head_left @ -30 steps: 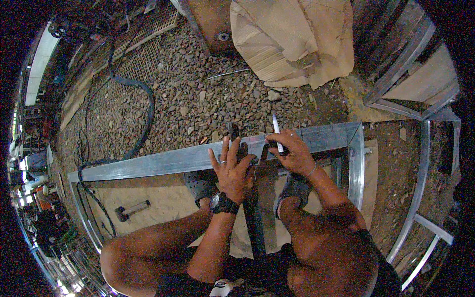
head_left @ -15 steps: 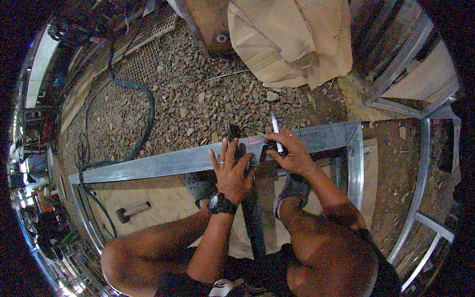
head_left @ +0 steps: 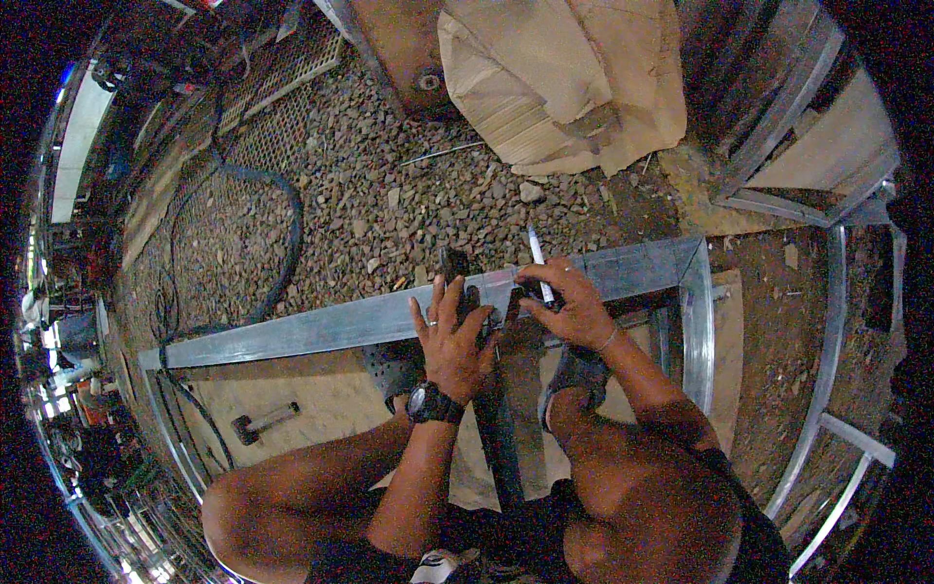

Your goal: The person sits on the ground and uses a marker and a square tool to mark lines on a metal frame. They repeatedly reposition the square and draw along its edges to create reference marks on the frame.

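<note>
A square metal tube (head_left: 302,326) of a frame runs crosswise in front of me. My left hand (head_left: 452,346) lies over it, fingers spread forward and thumb out. Between that thumb and the fingers is a dark tool (head_left: 453,263), its end sticking out past the tube's far edge; its kind is mostly hidden. My right hand (head_left: 569,302) rests at the same tube, just right of the left. A white pen (head_left: 537,255) is held in its fingers, pointing away from me. Something dark shows between right thumb and forefinger, too unclear to name.
A hammer (head_left: 265,422) lies on a board inside the frame, left of my legs. A dark hose (head_left: 295,234) curves over gravel (head_left: 389,214) and across the tube. Torn cardboard (head_left: 584,88) lies beyond. More metal frames (head_left: 832,321) stand at the right.
The view has shifted slightly. More of the dark tool shows beyond my left fingers. Both hands stay at nearly the same spots on the tube, the pen still in the right.
</note>
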A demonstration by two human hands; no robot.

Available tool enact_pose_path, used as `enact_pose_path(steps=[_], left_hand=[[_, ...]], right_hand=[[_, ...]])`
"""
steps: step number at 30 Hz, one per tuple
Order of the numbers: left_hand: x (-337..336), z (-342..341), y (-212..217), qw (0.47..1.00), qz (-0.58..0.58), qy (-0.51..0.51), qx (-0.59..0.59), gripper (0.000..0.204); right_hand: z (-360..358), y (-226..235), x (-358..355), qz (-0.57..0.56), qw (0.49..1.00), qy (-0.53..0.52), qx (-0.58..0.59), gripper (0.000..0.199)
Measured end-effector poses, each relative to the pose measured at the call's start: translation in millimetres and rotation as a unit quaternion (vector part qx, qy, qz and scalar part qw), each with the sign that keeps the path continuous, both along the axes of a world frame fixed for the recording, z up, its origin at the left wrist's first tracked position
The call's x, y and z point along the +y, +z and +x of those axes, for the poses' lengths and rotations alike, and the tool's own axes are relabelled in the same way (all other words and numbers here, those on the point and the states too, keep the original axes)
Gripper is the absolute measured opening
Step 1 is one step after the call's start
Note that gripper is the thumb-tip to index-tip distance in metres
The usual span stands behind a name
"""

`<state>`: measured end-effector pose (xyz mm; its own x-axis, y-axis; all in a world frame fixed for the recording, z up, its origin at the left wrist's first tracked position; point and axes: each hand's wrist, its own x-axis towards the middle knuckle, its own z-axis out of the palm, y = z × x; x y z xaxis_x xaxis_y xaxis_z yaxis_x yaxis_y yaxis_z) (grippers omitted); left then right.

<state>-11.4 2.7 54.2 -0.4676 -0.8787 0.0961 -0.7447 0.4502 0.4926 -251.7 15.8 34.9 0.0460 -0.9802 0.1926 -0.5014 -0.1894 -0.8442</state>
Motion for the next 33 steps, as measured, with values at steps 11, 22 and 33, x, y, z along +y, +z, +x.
enact_pose_path(steps=[11, 22, 33], left_hand=[[1.6, -2.1, 9.1, 0.999, -0.038, -0.013, -0.008, 0.042], [13.1, -162.3, -3.6, 0.968, 0.036, -0.232, 0.087, 0.036], [0.4, -217.7, -33.0, 0.961, -0.029, -0.266, 0.074, 0.044]], right_hand=[[-6.1, -4.0, 8.5, 0.002, 1.000, -0.005, -0.014, 0.036], [-122.3, 31.3, 77.2, 0.017, 0.965, -0.261, 0.031, 0.039], [-174.2, 23.8, 94.1, 0.112, 0.942, -0.315, 0.010, 0.050]])
